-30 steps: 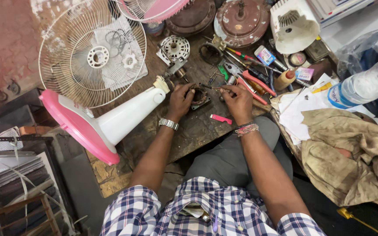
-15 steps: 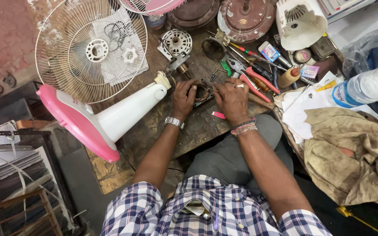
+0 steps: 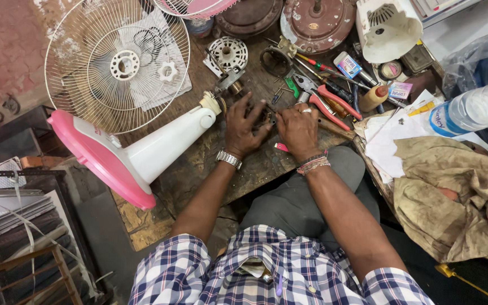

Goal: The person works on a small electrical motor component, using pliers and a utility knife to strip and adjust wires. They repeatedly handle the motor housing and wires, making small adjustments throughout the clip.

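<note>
both hands on the wooden bench (image 3: 199, 169), close together at its middle. left hand (image 3: 243, 127) has fingers curled over a small dark metal part (image 3: 265, 116), gripping it from the left side; watch on that wrist. right hand (image 3: 299, 129) touches the same part from the right, fingers bent down on it, ring showing; whether it actually grips or just steadies, cannot tell. the part sits on the bench between the two hands, mostly hidden by fingers.

just left of the left hand lies a fan stand (image 3: 142, 152), white neck pointing at the hands, pink base toward the near left. far left, a wire fan guard (image 3: 117, 62) flat on the bench. far of the hands: a small white round motor piece (image 3: 227, 53) and a rusty brown motor housing (image 3: 317, 22). right of the right hand, red-handled pliers (image 3: 334, 104) among screwdrivers. a small pink bit (image 3: 280, 147) lies just near the right hand. further right, papers (image 3: 391, 141), a plastic bottle (image 3: 470, 110) and a dirty cloth (image 3: 458, 197).
</note>
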